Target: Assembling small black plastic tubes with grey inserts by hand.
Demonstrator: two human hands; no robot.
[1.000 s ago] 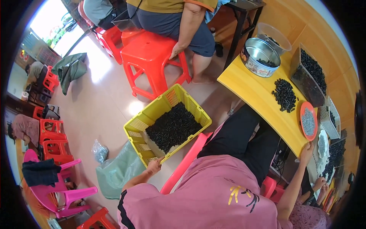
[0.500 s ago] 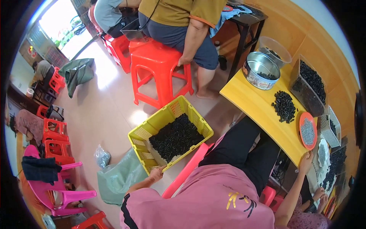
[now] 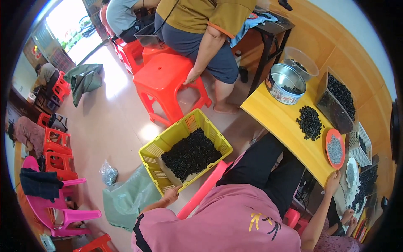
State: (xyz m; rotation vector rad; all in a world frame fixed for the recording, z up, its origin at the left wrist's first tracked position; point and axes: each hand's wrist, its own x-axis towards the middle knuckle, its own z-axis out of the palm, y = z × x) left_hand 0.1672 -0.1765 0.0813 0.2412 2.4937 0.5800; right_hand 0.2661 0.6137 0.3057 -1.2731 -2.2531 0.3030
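L hand [image 3: 171, 195] grasped yellow crate [image 3: 170, 139] by rim, prob to steady it; crate sat just ahead of grip, walls corralling blk pcs [image 3: 191, 153]. R hand [image 3: 332, 182] at yellow table [image 3: 277, 115] edge, maybe bracing; couldn't tell if clenched.

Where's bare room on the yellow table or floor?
Yellow table: lap-side strip, between tin, black pile and right hand. Floor: between dark green sack, yellow crate and red stool. Crowded: table's wall side, with tin, pile and orange plate.
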